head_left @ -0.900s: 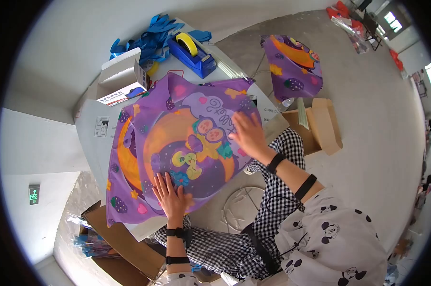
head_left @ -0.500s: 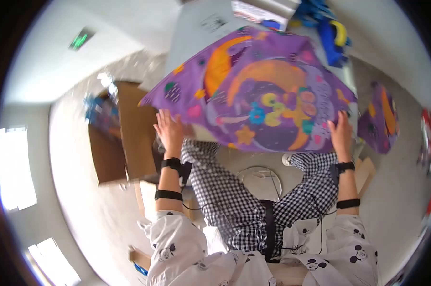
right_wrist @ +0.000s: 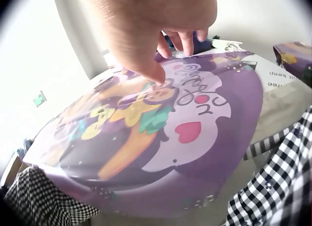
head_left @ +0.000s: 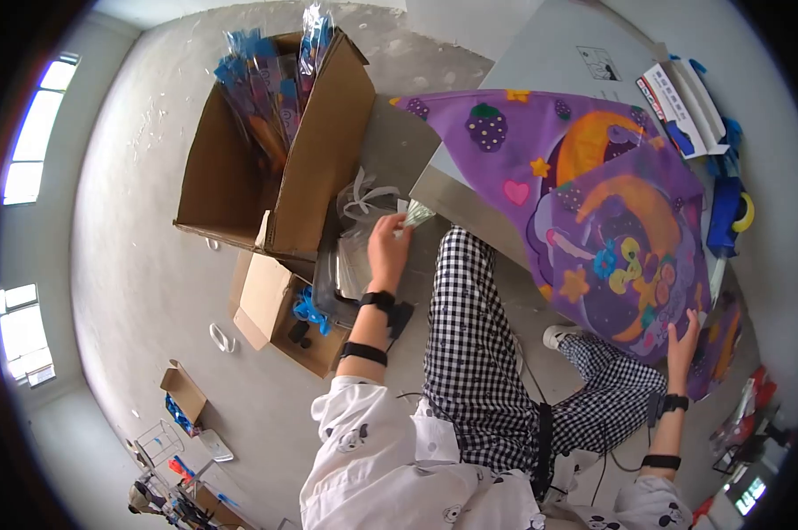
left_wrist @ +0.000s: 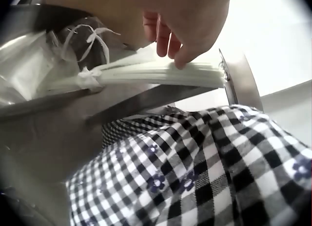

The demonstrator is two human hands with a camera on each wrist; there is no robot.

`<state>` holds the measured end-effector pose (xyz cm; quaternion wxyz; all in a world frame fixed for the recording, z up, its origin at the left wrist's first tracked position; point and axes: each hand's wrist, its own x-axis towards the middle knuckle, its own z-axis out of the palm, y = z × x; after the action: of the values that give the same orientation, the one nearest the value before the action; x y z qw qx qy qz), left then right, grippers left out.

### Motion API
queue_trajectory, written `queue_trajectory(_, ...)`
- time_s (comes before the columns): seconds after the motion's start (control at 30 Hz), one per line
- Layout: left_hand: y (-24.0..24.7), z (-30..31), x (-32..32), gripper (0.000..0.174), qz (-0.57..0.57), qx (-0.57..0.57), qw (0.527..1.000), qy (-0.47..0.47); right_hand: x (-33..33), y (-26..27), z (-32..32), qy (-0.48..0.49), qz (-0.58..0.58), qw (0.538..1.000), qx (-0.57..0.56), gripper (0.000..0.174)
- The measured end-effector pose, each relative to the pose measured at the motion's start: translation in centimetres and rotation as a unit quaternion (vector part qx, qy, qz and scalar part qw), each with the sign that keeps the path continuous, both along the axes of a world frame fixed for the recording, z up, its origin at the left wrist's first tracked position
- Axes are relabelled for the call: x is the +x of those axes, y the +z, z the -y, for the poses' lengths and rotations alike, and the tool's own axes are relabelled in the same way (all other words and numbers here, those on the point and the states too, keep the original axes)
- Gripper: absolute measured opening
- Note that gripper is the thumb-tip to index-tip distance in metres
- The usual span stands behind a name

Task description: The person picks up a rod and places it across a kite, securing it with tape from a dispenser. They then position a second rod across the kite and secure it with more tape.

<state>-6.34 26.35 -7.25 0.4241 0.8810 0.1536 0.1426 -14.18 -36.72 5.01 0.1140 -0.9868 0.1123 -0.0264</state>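
Note:
A large purple cloth (head_left: pixel 553 199) printed with moons, stars, berries and cartoon figures lies over the table, its near edge hanging past the front. My right hand (head_left: pixel 680 352) rests at its lower right end, fingers extended; the right wrist view shows thumb and fingertips over the lettered part of the print. Down at the table's left corner, my left hand (head_left: pixel 387 254) reaches to a bundle of thin pale rods (left_wrist: pixel 151 76), tied with a white strip (left_wrist: pixel 89 79). Its fingers hang loosely bent above the rods, thumb tip right at them.
A tall cardboard box (head_left: pixel 324 146) with plastic-wrapped packs stands left of the table. Below it sits a small open box (head_left: pixel 306 340) holding blue items. A white box (head_left: pixel 681 110) and a blue tape dispenser (head_left: pixel 724 216) are at the table's far right.
The view has swung left. My left hand has left the cloth and moved out to the rod bundle. The right hand has stayed by the cloth's right end.

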Motion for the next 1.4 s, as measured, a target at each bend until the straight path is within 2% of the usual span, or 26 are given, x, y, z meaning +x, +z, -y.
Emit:
queue_trajectory(0.17, -0.7, 1.6, 1.1, 0.008, 0.02, 0.035, 0.999, -0.002, -1.9, 4.2, -5.9, 0.076, -0.017, 0.997, -0.006, 0.045)
queue_trajectory(0.27, -0.1, 1.0, 0.8, 0.007, 0.046, 0.09, 0.995, -0.001, -2.9, 4.6, -7.2, 0.069, -0.019, 0.995, 0.074, 0.047)
queue_trajectory(0.4, 0.2, 0.5, 0.3, 0.003, 0.073, 0.122, 0.99, -0.003, -3.7, 5.5, -8.6, 0.09, -0.056, 0.989, 0.104, 0.048)
queue_trajectory(0.73, 1.8, 1.5, 0.8, 0.003, 0.111, 0.187, 0.976, 0.008, -4.7, 7.7, -10.8, 0.104, -0.055, 0.987, 0.106, 0.047)
queue_trajectory(0.8, 2.6, 1.9, 0.9, 0.004, 0.13, 0.172, 0.976, 0.027, -5.4, 8.3, -10.8, 0.105, -0.049, 0.988, 0.104, 0.048)
queue_trajectory(0.93, 4.1, 2.4, 1.2, 0.005, 0.104, 0.069, 0.991, 0.043, -7.1, 8.4, -10.0, 0.103, -0.035, 0.99, 0.091, 0.048)
queue_trajectory(1.03, 5.5, 2.7, 1.3, 0.005, 0.141, 0.036, 0.988, 0.048, -8.2, 8.6, -10.6, 0.103, -0.015, 0.99, 0.091, 0.046)
queue_trajectory(1.07, 6.2, 3.0, 1.4, 0.007, 0.153, -0.01, 0.987, 0.054, -8.6, 8.8, -10.8, 0.09, -0.012, 0.99, 0.104, 0.045)
queue_trajectory(1.13, 8.7, 3.4, 1.4, 0.007, 0.123, -0.062, 0.989, 0.044, -9.4, 9.0, -11.3, 0.061, -0.003, 0.989, 0.131, 0.043)
queue_trajectory(1.2, 13.3, 4.0, 1.1, 0.005, 0.17, -0.111, 0.979, 0.024, -9.9, 8.3, -11.7, 0.06, 0.037, 0.986, 0.149, 0.04)
queue_trajectory(1.27, 20.1, 4.8, 0.4, 0.004, 0.253, -0.072, 0.965, 0.011, -10.2, 7.5, -12.7, 0.056, 0.08, 0.982, 0.162, 0.039)
queue_trajectory(1.33, 26.3, 6.2, -0.1, 0.007, 0.382, -0.023, 0.924, -0.01, -9.3, 9.3, -16.3, 0.021, 0.067, 0.954, 0.29, 0.039)
queue_trajectory(1.4, 32.2, 8.1, -2.1, 0.009, 0.402, -0.1, 0.909, -0.038, -8.2, 10.0, -19.2, 0.121, 0.146, 0.945, 0.265, 0.045)
